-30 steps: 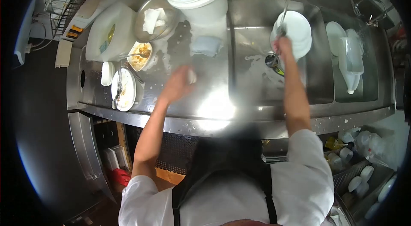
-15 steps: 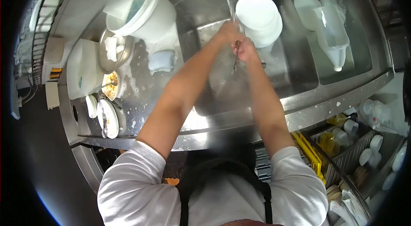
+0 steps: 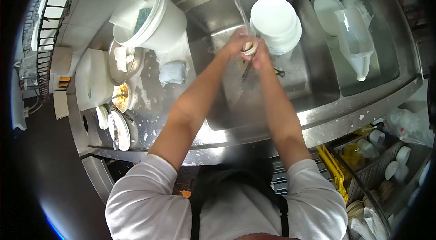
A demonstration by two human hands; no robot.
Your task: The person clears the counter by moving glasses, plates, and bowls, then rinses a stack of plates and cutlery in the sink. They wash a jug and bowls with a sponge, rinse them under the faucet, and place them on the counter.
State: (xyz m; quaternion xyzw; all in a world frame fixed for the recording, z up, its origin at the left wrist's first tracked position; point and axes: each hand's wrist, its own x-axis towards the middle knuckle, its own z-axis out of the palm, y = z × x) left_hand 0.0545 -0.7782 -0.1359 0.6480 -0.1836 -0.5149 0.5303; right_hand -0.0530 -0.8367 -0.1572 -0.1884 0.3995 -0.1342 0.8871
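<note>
A metal utensil (image 3: 246, 72) juts toward seven o'clock from the right hand (image 3: 258, 55) — fingers curled round it — while the left hand (image 3: 235, 44) pinches a small white dish (image 3: 249, 48) under running water (image 3: 237, 1); white plates (image 3: 273, 17) stack at one o'clock.

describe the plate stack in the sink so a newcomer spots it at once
Start at the steel counter, then its larger basin under the running water. Beside the right hand stands a stack of round white plates. Unlike the white dish in the neighbouring basin, it is several plates high.
</note>
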